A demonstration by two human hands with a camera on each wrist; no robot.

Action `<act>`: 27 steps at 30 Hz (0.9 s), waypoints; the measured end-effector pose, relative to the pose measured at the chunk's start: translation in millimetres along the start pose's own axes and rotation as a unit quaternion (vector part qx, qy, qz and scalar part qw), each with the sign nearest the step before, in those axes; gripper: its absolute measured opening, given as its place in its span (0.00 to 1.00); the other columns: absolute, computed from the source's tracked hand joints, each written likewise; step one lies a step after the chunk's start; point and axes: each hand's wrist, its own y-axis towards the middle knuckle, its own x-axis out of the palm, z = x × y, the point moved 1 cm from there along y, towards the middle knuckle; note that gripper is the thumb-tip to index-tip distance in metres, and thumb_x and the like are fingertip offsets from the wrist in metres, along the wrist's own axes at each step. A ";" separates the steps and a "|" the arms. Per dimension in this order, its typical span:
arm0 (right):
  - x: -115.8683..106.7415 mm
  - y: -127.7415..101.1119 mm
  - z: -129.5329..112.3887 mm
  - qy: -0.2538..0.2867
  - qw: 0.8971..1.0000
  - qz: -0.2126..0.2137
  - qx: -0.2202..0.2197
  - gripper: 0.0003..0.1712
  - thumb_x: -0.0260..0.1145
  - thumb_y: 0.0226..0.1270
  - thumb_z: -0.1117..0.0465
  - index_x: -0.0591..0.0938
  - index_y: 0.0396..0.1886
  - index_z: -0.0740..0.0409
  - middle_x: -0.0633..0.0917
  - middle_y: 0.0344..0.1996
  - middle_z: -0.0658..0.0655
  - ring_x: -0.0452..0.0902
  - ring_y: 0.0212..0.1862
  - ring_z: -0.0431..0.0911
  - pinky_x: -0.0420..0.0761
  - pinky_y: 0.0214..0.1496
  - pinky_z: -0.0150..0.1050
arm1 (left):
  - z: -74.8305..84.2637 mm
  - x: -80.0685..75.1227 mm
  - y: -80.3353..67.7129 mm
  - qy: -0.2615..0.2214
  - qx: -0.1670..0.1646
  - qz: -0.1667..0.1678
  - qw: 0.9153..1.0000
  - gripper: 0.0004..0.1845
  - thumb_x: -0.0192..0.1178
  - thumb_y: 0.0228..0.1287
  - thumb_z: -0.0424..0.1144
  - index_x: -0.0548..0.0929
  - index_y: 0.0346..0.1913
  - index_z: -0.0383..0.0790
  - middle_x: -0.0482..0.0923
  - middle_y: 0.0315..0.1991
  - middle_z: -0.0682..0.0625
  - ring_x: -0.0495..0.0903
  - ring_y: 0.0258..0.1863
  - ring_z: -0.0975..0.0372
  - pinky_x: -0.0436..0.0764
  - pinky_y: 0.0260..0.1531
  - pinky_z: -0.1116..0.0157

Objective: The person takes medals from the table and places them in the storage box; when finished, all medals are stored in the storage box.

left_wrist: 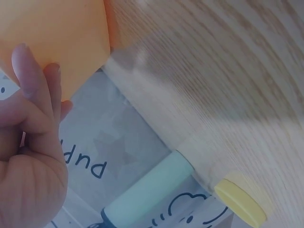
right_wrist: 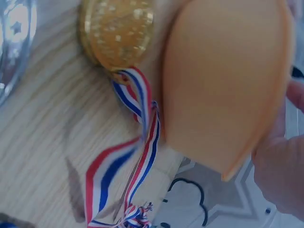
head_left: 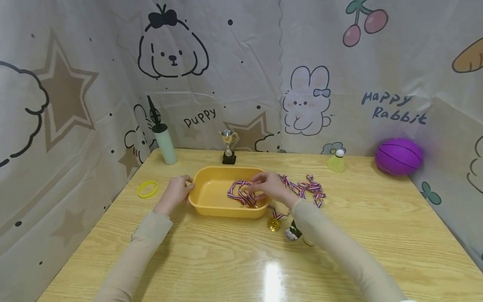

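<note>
My left hand [head_left: 175, 193] holds the left end of a yellow plastic tub [head_left: 222, 212]; its fingers press the tub's outer wall in the left wrist view. Inside the tub lies a red, white and blue medal ribbon [head_left: 238, 197]. Over the tub's right end reaches my right hand [head_left: 272, 184], its fingertips beside that ribbon. Whether they pinch it cannot be told, as the tub wall hides them in the right wrist view. Just outside the tub, a gold medal [head_left: 273, 224] with striped ribbon lies on the table. A silvery medal [right_wrist: 15, 42] is partly visible at the right wrist view's edge.
More tangled ribbons [head_left: 311, 191] lie right of the tub. A dark-and-white object [head_left: 292, 232] is partly under the right sleeve. Around stand a yellow ring [head_left: 147, 189], green pump [head_left: 164, 144], small trophy [head_left: 228, 147], shuttlecock [head_left: 337, 161] and purple ball [head_left: 399, 157].
</note>
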 end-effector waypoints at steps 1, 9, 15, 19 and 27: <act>-5.1 -1.3 -0.9 0.012 1.000 -0.008 0.001 0.24 0.65 0.63 0.67 0.73 0.56 0.74 0.81 0.42 0.63 0.80 0.49 0.62 0.85 0.43 0.48 | 0.1 -0.2 0.8 0.002 0.002 0.000 1.000 0.18 0.51 0.72 0.33 0.72 0.57 0.22 0.80 0.22 0.42 0.81 0.16 0.54 0.75 0.16 0.69; -69.7 -31.9 4.8 -0.003 1.000 -0.007 0.001 0.32 0.66 0.64 0.61 0.68 0.63 0.71 0.80 0.52 0.65 0.81 0.48 0.50 0.83 0.48 0.48 | 2.1 -1.6 -0.4 0.001 0.004 0.001 1.000 0.17 0.50 0.72 0.33 0.73 0.56 0.21 0.80 0.20 0.43 0.82 0.17 0.51 0.74 0.15 0.70; -131.5 -74.9 29.3 -0.040 0.999 0.005 0.026 0.34 0.67 0.63 0.59 0.67 0.62 0.74 0.84 0.46 0.57 0.82 0.44 0.44 0.85 0.42 0.40 | 2.1 -1.1 -2.4 -0.001 0.004 0.000 1.000 0.17 0.51 0.72 0.33 0.73 0.56 0.22 0.80 0.20 0.43 0.81 0.16 0.52 0.74 0.15 0.70; -153.8 -102.2 50.7 -0.055 0.997 -0.009 0.057 0.33 0.66 0.64 0.61 0.66 0.61 0.77 0.84 0.44 0.57 0.82 0.43 0.43 0.85 0.40 0.42 | 0.9 -0.1 -3.0 -0.004 0.001 0.000 1.000 0.18 0.50 0.72 0.33 0.72 0.56 0.22 0.80 0.21 0.42 0.80 0.15 0.56 0.74 0.16 0.70; -156.5 -121.2 80.0 -0.100 0.988 -0.025 0.112 0.30 0.67 0.62 0.60 0.70 0.57 0.77 0.82 0.43 0.58 0.81 0.41 0.44 0.85 0.39 0.45 | 2.1 0.6 -2.5 -0.003 0.009 0.003 1.000 0.18 0.50 0.72 0.33 0.72 0.56 0.21 0.81 0.23 0.39 0.78 0.13 0.59 0.74 0.15 0.70</act>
